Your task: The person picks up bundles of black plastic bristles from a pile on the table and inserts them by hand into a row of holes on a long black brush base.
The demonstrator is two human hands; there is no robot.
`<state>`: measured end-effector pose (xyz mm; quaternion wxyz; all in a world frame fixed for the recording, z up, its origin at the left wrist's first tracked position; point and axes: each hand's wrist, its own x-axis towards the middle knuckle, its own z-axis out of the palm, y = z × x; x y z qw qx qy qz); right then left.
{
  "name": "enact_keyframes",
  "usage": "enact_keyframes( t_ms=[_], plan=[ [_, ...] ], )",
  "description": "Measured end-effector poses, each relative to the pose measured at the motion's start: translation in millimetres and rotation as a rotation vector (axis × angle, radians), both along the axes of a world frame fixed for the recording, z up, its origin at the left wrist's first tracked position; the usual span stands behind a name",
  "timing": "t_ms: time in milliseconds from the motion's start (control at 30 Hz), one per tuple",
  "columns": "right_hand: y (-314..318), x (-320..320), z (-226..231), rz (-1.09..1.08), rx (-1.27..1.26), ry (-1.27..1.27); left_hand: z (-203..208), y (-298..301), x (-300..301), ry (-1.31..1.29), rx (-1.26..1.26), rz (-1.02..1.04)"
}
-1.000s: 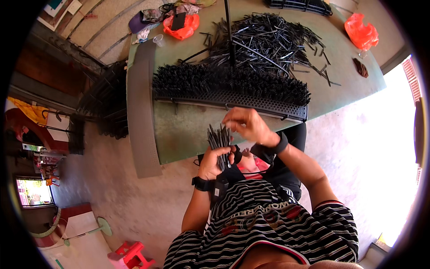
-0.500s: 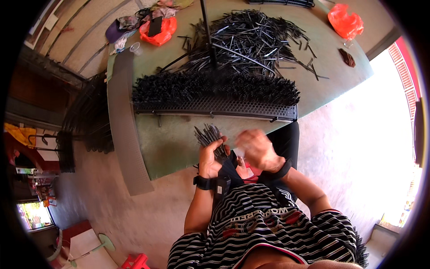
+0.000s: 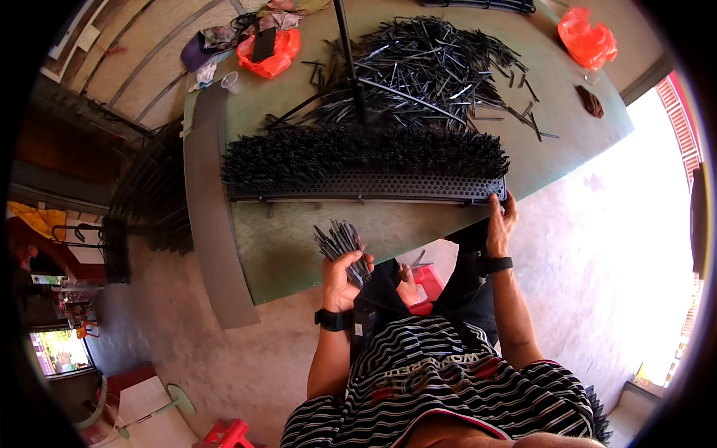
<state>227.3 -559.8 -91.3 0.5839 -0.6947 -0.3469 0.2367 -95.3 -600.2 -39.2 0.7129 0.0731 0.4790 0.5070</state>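
My left hand [image 3: 344, 278] is closed round a bundle of thin dark strips [image 3: 340, 243], whose ends fan out above the fingers near the table's front edge. With my right hand [image 3: 502, 222] I grip the front right corner of a long black perforated panel [image 3: 418, 184]; the thumb lies on its edge and the fingers are partly hidden. Dense black bristle-like strips [image 3: 358, 157] stand up along the panel's far side. Several small dark pieces stick out below its front edge. Behind the panel lies a large loose heap of black strips [image 3: 429, 71].
The green table [image 3: 284, 269] has a long grey perforated sheet [image 3: 209, 201] along its left side. A black upright rod [image 3: 346, 52] rises behind the panel. Orange plastic bags [image 3: 586, 37], a clear cup [image 3: 230, 82] and a brown bundle [image 3: 588, 101] lie farther back. A red stool [image 3: 427, 287] is below.
My right hand has moved from near the bundle up and right to the panel's right end. My left hand still holds the strips, slightly lower and farther left.
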Motion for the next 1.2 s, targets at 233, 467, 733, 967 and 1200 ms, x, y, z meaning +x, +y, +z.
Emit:
enact_keyframes(
  t_ms=[233, 467, 733, 967, 1200],
  plan=[
    [14, 30, 23, 0.157, -0.098, 0.059, 8, 1, 7, 0.058, -0.038, 0.017],
    [29, 53, 12, 0.224, -0.132, 0.239, 27, 6, 20, 0.063, -0.049, 0.002],
    [49, 104, 6, 0.193, -0.268, 0.013, 30, 10, 13, 0.045, -0.025, 0.016],
    [36, -6, 110, 0.371, 0.083, -0.47, 19, 12, 12, 0.001, 0.002, -0.018],
    [41, -149, 100, 1.08, -0.395, 0.054, 26, 19, 17, -0.093, 0.009, -0.011]
  ],
)
